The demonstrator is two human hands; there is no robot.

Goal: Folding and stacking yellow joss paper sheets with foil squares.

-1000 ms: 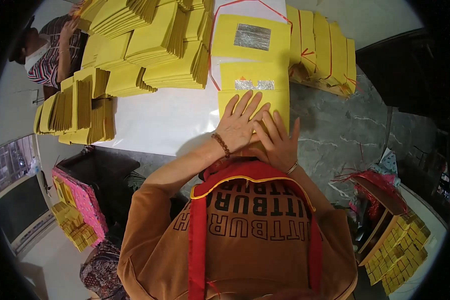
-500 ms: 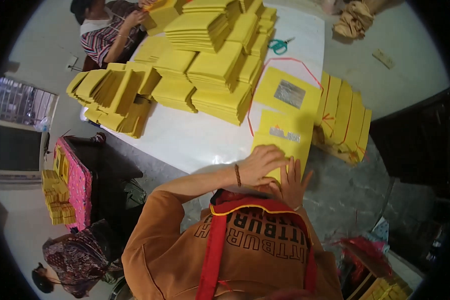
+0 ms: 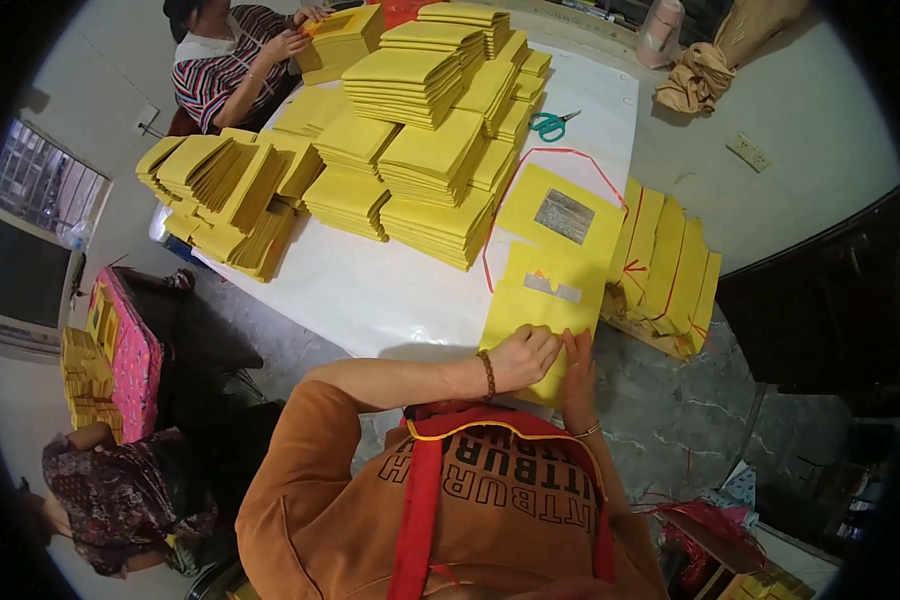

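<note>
A yellow paper sheet with a small silver patch lies at the near edge of the white table. My left hand, a bead bracelet on its wrist, is curled on the sheet's near edge. My right hand rests beside it, fingers flat on the same sheet and pointing away from me. Just beyond lies a second yellow sheet with a larger silver square, ringed by a loose red string.
Tall stacks of yellow paper fill the table's middle and left. Bundles tied with red string stand at the right edge. Teal scissors lie further back. One person works at the far end; another sits lower left by a pink basket.
My left hand has gone from lying flat on the sheet to curled at its near edge. Both hands sit closer to my body. The view has swung toward the stacks.
</note>
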